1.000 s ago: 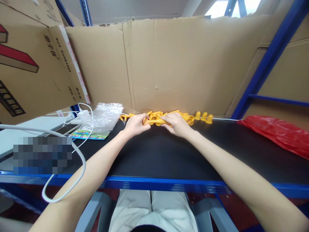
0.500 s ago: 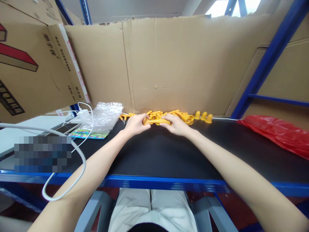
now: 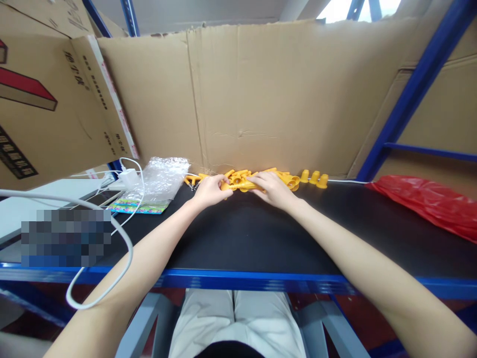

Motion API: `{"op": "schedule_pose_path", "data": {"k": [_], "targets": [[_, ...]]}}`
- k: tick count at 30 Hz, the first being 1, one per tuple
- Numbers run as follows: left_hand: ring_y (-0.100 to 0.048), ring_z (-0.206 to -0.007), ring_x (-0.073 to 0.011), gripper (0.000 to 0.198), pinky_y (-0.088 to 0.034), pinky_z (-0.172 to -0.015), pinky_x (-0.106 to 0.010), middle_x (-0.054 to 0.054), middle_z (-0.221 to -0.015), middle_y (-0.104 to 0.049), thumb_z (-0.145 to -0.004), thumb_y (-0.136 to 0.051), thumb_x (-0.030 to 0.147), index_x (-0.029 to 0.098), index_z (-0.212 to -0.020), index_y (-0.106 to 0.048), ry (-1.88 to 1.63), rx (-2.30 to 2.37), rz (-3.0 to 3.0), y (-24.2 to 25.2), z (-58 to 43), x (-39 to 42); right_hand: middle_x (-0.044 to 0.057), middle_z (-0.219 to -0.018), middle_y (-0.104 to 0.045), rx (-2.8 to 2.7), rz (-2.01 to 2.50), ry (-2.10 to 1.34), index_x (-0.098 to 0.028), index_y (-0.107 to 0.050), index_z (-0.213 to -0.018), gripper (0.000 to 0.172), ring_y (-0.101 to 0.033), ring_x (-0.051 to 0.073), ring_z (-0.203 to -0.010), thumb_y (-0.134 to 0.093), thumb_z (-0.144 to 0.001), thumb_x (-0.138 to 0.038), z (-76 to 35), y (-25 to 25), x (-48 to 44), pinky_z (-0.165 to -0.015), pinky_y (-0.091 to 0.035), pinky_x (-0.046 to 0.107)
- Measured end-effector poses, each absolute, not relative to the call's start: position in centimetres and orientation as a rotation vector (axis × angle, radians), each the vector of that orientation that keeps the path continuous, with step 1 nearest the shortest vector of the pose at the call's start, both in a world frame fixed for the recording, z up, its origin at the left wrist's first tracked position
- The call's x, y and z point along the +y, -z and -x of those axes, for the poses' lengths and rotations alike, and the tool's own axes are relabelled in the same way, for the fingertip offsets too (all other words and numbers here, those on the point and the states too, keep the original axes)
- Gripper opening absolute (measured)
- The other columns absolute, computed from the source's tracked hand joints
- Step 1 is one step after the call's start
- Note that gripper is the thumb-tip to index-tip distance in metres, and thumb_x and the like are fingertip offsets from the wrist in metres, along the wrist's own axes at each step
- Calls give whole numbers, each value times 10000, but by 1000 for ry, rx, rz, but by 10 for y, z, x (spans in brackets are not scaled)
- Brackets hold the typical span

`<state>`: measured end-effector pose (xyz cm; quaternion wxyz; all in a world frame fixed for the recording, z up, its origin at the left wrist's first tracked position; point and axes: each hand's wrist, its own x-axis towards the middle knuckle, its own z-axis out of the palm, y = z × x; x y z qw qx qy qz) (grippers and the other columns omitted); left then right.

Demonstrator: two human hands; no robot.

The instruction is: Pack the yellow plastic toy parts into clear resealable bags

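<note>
My left hand (image 3: 212, 191) is closed on a yellow plastic cup-shaped piece (image 3: 225, 186), mostly covered by its fingers. From it a yellow plastic stick (image 3: 241, 186) runs across to my right hand (image 3: 271, 189), whose thumb and fingers pinch its other end. I cannot tell whether cup and stick are joined. Right behind the hands lies a pile of yellow plastic pieces (image 3: 238, 175), sticks and cups mixed. More yellow sticks with small metal chains (image 3: 192, 187) lie left of my left hand. Several yellow cups (image 3: 314, 177) stand in a row to the right of the pile.
Clear plastic packaging (image 3: 160, 176) lies on a colourful sheet at the left, beside a white charger (image 3: 128, 179). A white cable (image 3: 128, 248) loops over the front edge by my left arm. A red plastic bag (image 3: 428, 204) lies at the right. Cardboard (image 3: 279, 99) walls the back.
Both hands stay nearly in place with the yellow pieces. The fingers of my right hand have shifted a little on the stick.
</note>
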<state>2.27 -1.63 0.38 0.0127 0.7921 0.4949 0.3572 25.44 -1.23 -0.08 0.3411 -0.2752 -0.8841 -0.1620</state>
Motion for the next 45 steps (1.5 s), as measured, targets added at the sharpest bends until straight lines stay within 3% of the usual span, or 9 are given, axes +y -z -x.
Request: {"op": "schedule_pose_path", "data": {"k": [5, 19, 27, 45], "targets": [[-429, -498, -99, 205, -306, -513, -221, 63, -515, -451, -613, -599, 277, 184, -794, -622, -1134, 1532, -2408, -10, -26, -22, 122, -948, -621, -2347, 658, 519, -152, -588, -1099, 283, -554, 229, -866, -465, -888, -297, -257, -2, -10, -774, -435, 381], [-508, -574, -130, 285, -329, -554, -232, 20, -620, -571, -641, -592, 322, 199, -893, -645, -1175, 1558, -2655, -5, -26, -22, 75, -963, -636, -2362, 851, -33, -174, -594, -987, 240, -578, 190, -854, -522, -852, -358, -254, -5, -15, -786, -433, 330], [-443, -497, -100, 232, -323, -527, -223, 59, -510, -485, -625, -586, 285, 184, -829, -631, -1180, 1506, -2442, -6, -27, -20, 96, -983, -617, -2290, 719, 235, -193, -566, -1064, 249, -572, 214, -880, -530, -850, -315, -258, 0, -11, -802, -426, 371], [-568, -639, -153, 277, -359, -577, -239, -5, -720, -638, -669, -588, 319, 201, -916, -626, -1166, 1589, -2703, -8, -28, -26, 80, -949, -630, -2302, 782, 48, -184, -602, -1035, 271, -590, 194, -843, -561, -828, -355, -257, -6, -15, -786, -447, 336]]}}
